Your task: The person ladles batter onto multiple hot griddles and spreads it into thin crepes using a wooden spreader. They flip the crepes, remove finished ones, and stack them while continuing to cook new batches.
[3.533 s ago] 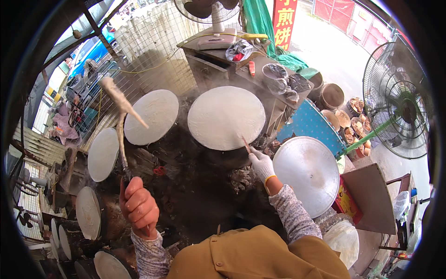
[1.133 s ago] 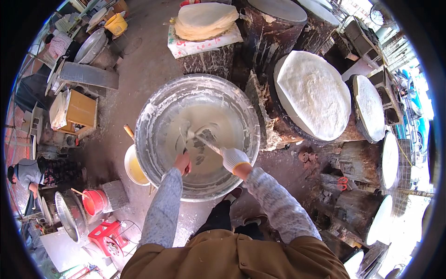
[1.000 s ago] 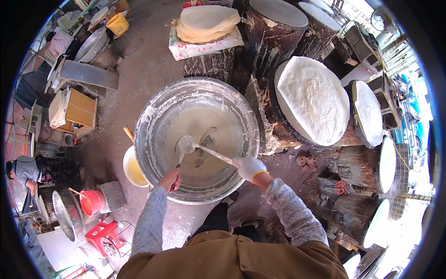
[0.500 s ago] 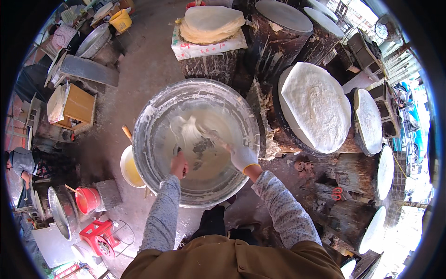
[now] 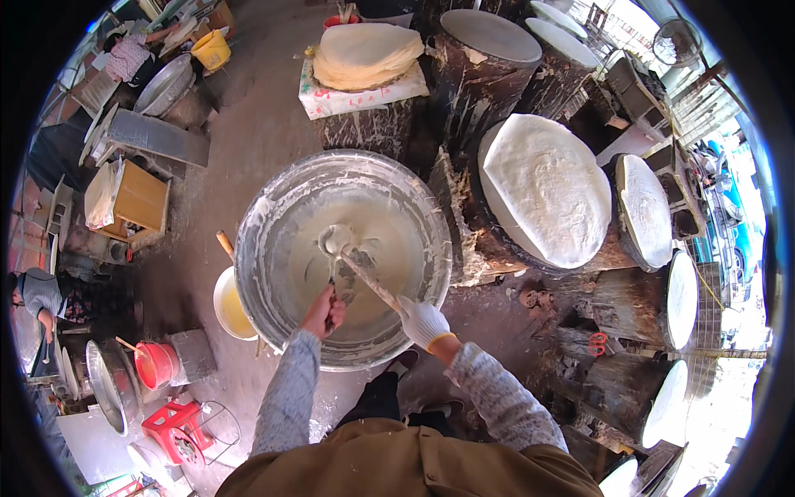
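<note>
A large metal basin (image 5: 425,203) with batter-smeared walls stands in front of me, pale wet batter (image 5: 381,228) in its bottom. My bare left hand (image 5: 323,313) is closed around the handle of a ladle (image 5: 335,238), whose batter-coated bowl is raised near the basin's middle. In a white glove, my right hand (image 5: 425,323) grips a wooden stick (image 5: 373,283). The stick slants up and left, its far end at the ladle's bowl; whether it touches the ladle I cannot tell.
A white sheet of dough or flatbread (image 5: 546,195) covers a round griddle at right, with more round tops beyond. Stacked thin flatbreads (image 5: 367,56) sit behind the basin. A bowl of yellow liquid (image 5: 236,306) stands left. Two people (image 5: 41,294) are at the far left.
The ladle has come up out of the batter into view. The stick has swung nearer and crossed to the ladle's bowl, while my right hand moved lower.
</note>
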Tool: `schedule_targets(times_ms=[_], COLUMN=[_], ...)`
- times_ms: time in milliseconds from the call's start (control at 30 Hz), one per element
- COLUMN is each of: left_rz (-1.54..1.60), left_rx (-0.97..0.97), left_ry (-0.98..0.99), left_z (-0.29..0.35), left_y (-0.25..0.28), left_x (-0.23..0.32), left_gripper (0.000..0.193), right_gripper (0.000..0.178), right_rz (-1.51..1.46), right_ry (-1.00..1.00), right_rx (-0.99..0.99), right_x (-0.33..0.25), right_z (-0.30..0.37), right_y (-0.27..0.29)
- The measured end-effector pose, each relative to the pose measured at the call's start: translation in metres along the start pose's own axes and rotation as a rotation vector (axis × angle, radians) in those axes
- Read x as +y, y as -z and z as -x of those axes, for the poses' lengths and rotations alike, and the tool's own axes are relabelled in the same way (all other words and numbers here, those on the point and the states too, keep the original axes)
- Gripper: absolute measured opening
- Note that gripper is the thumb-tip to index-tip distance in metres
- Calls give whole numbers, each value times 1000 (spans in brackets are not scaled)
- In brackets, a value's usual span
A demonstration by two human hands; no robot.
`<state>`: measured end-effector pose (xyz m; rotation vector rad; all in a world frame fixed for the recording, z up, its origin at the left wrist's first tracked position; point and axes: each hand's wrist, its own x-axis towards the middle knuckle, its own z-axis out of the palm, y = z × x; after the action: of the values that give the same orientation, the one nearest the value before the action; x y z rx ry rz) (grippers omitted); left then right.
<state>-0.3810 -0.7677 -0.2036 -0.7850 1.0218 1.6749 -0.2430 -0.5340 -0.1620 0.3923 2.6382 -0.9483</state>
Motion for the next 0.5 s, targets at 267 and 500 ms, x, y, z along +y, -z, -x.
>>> schedule_targets(times_ms=[267,500], left_rz=[-234,-506], left_rx=[-251,-2], left_ry=[-311,-996], left_z=[210,356], left_y=[-2,-88], left_x=[15,69], left_gripper=[42,43], right_gripper=[37,36], right_rz=[-377,-801], right_ry=[275,292], right_rx=[163,15], right_x=[-63,-151], right_z=[106,145], right_y=[117,227])
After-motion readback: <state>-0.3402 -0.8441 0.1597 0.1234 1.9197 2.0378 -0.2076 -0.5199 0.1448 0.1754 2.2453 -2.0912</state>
